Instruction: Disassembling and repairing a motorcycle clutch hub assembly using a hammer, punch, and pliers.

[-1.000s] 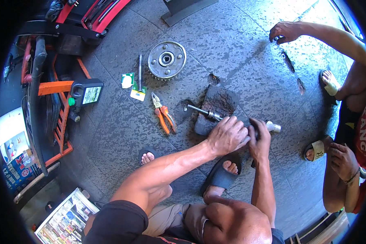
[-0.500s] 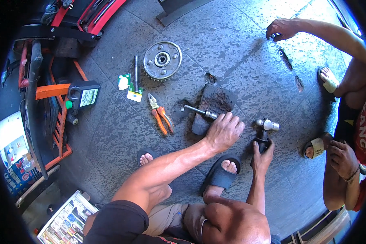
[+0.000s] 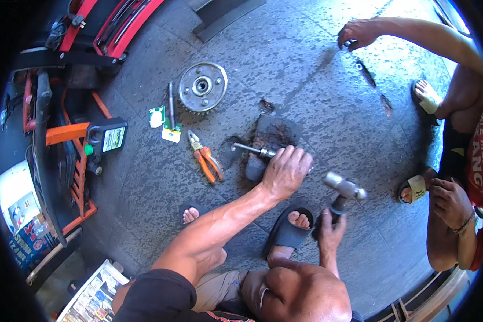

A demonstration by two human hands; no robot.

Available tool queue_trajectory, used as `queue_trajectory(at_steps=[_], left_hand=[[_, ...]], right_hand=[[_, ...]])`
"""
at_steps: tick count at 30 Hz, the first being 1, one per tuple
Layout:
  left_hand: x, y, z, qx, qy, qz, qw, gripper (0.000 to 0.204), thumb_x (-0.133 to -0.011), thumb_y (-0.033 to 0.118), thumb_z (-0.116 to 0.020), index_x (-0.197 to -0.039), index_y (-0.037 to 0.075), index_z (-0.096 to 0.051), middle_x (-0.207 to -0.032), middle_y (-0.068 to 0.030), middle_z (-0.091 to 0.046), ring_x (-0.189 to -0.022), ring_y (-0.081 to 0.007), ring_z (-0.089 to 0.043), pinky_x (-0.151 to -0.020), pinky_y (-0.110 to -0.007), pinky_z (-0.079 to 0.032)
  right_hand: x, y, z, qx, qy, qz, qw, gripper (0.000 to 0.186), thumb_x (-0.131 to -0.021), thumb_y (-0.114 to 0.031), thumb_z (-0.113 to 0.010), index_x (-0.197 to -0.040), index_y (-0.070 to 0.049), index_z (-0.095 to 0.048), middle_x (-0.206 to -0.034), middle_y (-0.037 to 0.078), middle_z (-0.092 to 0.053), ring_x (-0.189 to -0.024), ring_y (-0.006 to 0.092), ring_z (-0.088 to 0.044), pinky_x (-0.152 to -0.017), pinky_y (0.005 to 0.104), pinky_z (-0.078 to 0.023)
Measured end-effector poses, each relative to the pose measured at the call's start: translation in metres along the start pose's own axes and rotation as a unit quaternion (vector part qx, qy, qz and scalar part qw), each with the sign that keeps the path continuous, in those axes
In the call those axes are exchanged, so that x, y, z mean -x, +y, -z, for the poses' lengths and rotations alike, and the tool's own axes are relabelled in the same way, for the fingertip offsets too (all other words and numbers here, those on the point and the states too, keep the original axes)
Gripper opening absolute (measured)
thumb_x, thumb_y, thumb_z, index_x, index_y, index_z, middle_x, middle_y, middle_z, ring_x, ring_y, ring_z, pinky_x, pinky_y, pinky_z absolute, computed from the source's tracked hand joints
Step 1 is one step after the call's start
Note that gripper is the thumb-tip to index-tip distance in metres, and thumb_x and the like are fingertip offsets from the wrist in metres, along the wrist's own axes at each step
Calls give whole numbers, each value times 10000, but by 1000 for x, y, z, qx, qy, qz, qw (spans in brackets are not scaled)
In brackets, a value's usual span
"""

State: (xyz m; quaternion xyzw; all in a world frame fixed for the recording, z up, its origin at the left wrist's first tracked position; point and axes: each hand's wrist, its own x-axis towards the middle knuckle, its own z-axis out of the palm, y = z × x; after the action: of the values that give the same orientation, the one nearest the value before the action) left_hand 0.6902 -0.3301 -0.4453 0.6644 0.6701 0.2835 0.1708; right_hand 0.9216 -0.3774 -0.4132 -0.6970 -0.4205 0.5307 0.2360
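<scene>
My left hand [image 3: 287,173] is closed around a metal rod [image 3: 248,147] with a thicker shiny cylindrical section. The rod's thin end points left, and my fingers hide part of the rest. Under it lies a dark, rusty block [image 3: 256,170] on the floor. To the right, my right hand [image 3: 331,231] grips the black handle of a ball-peen hammer [image 3: 346,188], its metal head up and tilted. Pliers with orange handles [image 3: 205,161] lie left of the block, jaws pointing away.
A toothed metal wheel hub [image 3: 190,88], a long bolt [image 3: 171,104] and small cards [image 3: 170,134] lie farther off. At left stand an orange metal frame [image 3: 67,134] and a dark bottle [image 3: 112,137]. Another person's hand [image 3: 358,33] reaches to the floor at far right.
The hammer has tilted in my right hand, its head swinging round and appearing higher off the floor. My left hand keeps hold of the rod. The whole view has shifted slightly.
</scene>
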Motion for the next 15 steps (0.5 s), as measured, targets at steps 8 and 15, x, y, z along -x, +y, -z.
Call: queue_trajectory(at_steps=[8, 15], left_hand=[[-1, 0, 10, -1, -23, 8, 1000, 125, -802, 54, -605, -912, 58, -547, -871, -121, -526, -840, -316, -541, -742, -438, -438], [7, -27, 8, -47, 20, -4, 999, 216, -743, 53, -649, -940, 50, -561, -895, -122, -543, -856, -315, -541, -745, -440, -429]], right_hand=[[10, -50, -7, -152, 42, 17, 987, 147, -989, -153, -647, -914, -35, -604, -696, 44, -612, -556, 140, -573, -519, 305, -469], [-14, -28, -27, 136, -20, 97, 986, 204, -924, -144, -724, -1012, 21, -643, -802, 84, -654, -773, 134, -579, -705, 345, -499]])
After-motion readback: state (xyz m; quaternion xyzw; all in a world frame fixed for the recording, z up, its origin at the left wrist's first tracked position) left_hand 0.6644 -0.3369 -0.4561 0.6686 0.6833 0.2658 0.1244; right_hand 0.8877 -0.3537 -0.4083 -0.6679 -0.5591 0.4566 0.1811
